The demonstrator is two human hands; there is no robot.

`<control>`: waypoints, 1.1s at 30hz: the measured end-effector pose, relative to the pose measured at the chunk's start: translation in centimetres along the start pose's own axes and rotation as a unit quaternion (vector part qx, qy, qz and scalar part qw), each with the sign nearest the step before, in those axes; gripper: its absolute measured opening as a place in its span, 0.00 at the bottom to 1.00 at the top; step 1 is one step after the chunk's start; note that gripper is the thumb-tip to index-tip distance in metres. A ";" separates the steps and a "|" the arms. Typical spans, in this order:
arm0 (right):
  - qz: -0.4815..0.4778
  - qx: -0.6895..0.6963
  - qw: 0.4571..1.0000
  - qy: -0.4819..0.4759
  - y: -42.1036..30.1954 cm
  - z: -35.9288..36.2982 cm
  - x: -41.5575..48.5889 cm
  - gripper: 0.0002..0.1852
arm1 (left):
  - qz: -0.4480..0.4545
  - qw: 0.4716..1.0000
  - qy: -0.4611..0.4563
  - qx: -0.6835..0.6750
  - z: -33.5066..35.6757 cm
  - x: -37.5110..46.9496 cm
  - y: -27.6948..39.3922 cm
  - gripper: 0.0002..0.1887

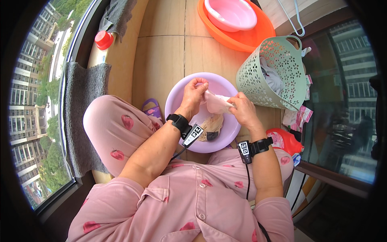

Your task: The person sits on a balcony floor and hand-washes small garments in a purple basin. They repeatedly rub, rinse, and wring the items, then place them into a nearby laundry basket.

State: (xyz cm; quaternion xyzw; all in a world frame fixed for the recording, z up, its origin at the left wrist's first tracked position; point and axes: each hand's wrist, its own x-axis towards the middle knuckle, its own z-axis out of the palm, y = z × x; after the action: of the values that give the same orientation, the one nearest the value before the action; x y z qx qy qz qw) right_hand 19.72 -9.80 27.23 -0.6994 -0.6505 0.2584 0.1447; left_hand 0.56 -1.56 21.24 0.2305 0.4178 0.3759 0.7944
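Note:
Both hands hold a small pale pink cloth item (217, 103) stretched between them above a lilac plastic basin (173, 106). My left hand (194, 95) pinches one end of the cloth at the upper left. At the lower right, my right hand (244, 110) grips the other end. Inside the basin, below the cloth, lies a bunched beige fabric item (211, 124) with a dark patch (212, 135). Each wrist wears a black strap with a cabled device bearing a printed code.
A green perforated laundry basket (251, 75) with clothes (273, 77) leans close on the right. Beyond the basin, a pink basin (234, 13) sits in an orange tub (263, 30). A red detergent bottle (287, 141) is by my right knee. A grey towel (87, 121) drapes the left ledge.

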 end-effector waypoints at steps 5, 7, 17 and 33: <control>0.038 0.076 0.992 0.096 2.1 0.5 0.6 0.11 | -0.011 0.995 -0.087 0.050 0.2 0.0 0.4 0.11; 0.044 0.156 0.982 0.094 2.8 0.7 1.0 0.09 | 0.041 0.977 -0.126 0.169 0.4 -0.1 0.6 0.15; 0.173 0.472 0.852 0.145 1.8 1.9 1.5 0.11 | 0.025 0.973 -0.095 0.209 0.9 -0.3 0.5 0.11; -0.010 0.128 0.981 0.147 -4.1 4.8 5.4 0.15 | -0.238 0.970 -0.007 -0.052 3.8 -0.9 -3.6 0.19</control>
State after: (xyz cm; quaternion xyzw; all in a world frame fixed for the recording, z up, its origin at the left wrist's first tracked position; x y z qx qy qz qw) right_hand 13.75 -4.68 24.54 -0.6989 -0.5906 0.2326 0.3295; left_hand 4.84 -4.69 21.33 0.0854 0.4352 0.1957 0.8746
